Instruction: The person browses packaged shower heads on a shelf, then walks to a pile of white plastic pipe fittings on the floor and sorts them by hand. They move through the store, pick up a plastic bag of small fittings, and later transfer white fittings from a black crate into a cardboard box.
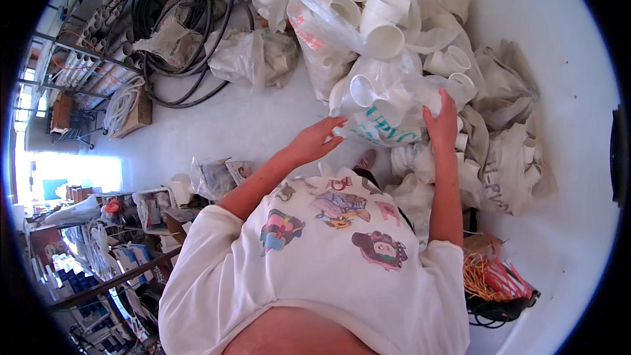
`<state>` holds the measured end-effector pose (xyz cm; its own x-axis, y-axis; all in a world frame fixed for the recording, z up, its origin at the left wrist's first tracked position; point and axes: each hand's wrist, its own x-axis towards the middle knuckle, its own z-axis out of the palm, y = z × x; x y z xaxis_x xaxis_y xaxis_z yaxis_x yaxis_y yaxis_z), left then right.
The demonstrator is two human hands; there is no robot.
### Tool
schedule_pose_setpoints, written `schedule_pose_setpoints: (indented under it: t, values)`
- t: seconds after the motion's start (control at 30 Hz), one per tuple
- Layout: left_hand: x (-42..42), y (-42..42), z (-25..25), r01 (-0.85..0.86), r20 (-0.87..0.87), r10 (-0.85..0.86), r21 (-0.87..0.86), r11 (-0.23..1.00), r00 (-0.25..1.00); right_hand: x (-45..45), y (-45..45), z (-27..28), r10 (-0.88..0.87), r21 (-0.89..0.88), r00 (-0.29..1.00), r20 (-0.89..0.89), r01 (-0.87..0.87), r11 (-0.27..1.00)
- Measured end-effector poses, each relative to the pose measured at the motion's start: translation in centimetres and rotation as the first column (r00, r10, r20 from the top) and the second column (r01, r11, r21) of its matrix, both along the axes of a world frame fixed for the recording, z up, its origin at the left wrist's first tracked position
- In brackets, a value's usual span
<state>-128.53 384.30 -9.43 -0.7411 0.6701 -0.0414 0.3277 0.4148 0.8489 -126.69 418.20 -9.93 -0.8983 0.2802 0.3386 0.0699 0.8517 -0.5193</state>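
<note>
A clear plastic bag of white PVC pipe fittings (pixel 377 103), printed with green lettering, lies in front of me. My left hand (pixel 318 140) is at its lower left edge, fingers apart, with the fingertips close to the film. On the bag's right side is my right hand (pixel 443 116), its thumb and fingers spread against or just beside the plastic; whether it presses on the bag cannot be told. Just beyond, an open bag holds large white pipe elbows (pixel 384 39), their round mouths facing up.
More bags of fittings (pixel 512 167) are heaped along the white wall at right. A coil of black hose (pixel 197 34) and a tied plastic bag (pixel 254 56) lie on the floor at upper left. A rack of white pipes (pixel 81 69) stands far left; orange cord (pixel 480 278) lies lower right.
</note>
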Motion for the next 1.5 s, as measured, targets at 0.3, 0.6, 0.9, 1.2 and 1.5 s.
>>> schedule_pose_setpoints:
  t: [0.3,0.6,0.9,1.2,1.5]
  values:
    - [-6.6,19.1,3.1,0.141,-0.309,-0.182,-0.151,0.978,0.933,-7.4,10.2,-1.9,0.238,0.260,0.933,0.268,-0.308,0.915]
    - [-8.8,25.8,0.9,0.136,-0.301,-0.265,-0.389,0.911,0.916,-4.2,12.8,-2.6,0.426,0.006,0.871,0.244,-0.441,0.897]
    - [-9.6,27.6,-1.2,0.114,-0.446,-0.287,-0.376,0.920,0.848,-3.5,13.7,-0.9,0.418,-0.371,0.864,0.281,-0.304,0.877]
    - [-9.9,27.0,-2.5,0.122,-0.456,-0.265,-0.321,0.939,0.850,-13.5,8.6,0.5,0.437,-0.164,0.894,0.094,-0.419,0.893]
    - [-10.2,25.7,-5.2,0.064,-0.338,-0.148,-0.248,0.967,0.929,-23.2,1.8,-6.5,0.336,0.199,0.864,0.375,-0.428,0.881]
